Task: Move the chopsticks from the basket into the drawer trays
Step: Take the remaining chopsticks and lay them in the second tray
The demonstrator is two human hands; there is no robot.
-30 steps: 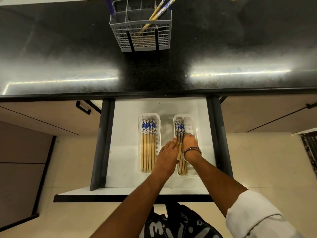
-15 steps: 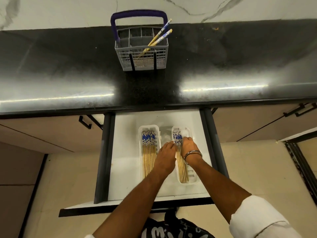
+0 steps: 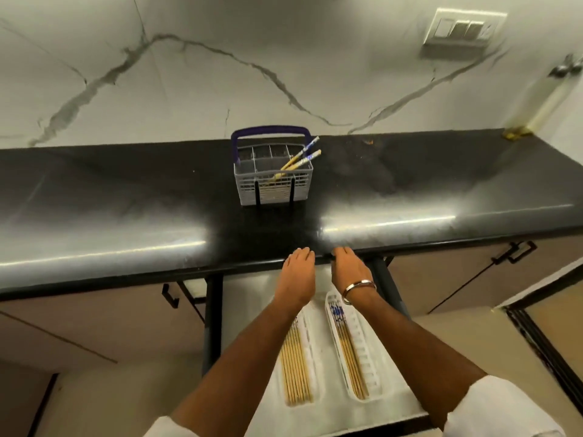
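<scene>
Left tray (image 3: 310, 367) in open drawer (image 3: 400, 405), packed with chopsticks. Left hand (image 3: 298, 274) flat, fingers loosely spread, empty, at front edge of black counter (image 3: 126, 216). Farther back, grey basket (image 3: 273, 184) with two chopsticks (image 3: 303, 157) leaning right. Right hand (image 3: 350, 269) likewise flat, empty, bangle (image 3: 358, 287) at wrist. Right tray (image 3: 362, 351) partly filled.

The basket (image 3: 273, 181) stands on the counter (image 3: 126, 216), toward its back, near the wall (image 3: 220, 74). Two chopsticks (image 3: 299, 159) lean in its right side, tips sticking out over the rim. Below the counter's front edge the drawer (image 3: 246, 310) is pulled out. In it two trays lie side by side, the left tray (image 3: 310, 357) and the right tray (image 3: 362, 342), each with chopsticks laid lengthwise. Both hands, left hand (image 3: 298, 275) and right hand (image 3: 348, 269), are above the drawer's back, at the counter's edge.
</scene>
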